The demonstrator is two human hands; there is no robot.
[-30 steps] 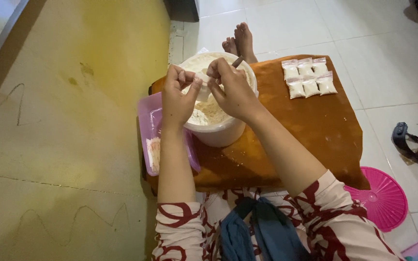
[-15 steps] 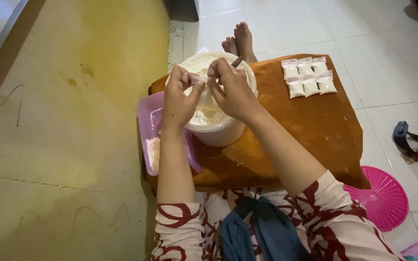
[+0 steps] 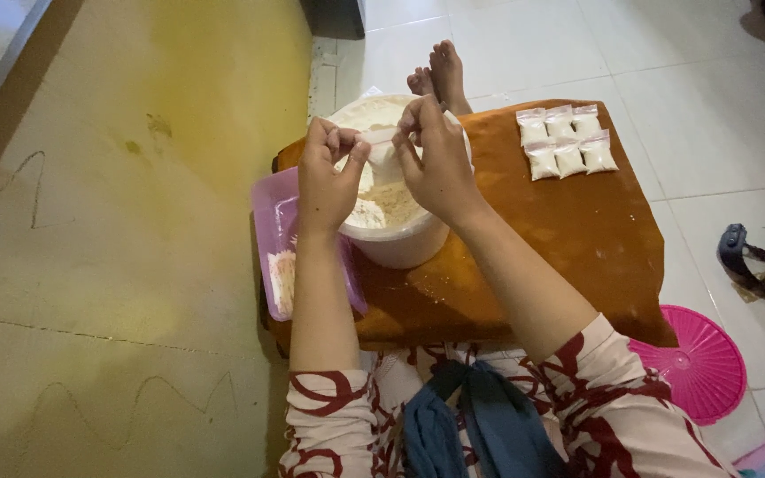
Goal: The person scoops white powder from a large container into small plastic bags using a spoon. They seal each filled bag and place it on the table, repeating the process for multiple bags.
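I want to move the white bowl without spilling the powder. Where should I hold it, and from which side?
Probably grip the white bowl low on its outer wall, at the near side facing the person. That wall is bare there, while the left hand and right hand hold a small clear bag over the open top, and the purple tray crowds its left side.

Dim indoor light, warm and uneven — the yellow floor glows brightest at the top and falls into murk lower left. The white tiles look greyish, with no glare. Soft shadow sits under the board and in the top right corner. Wide-angle bend shows at the edges — detail is soft and slightly grainy throughout.
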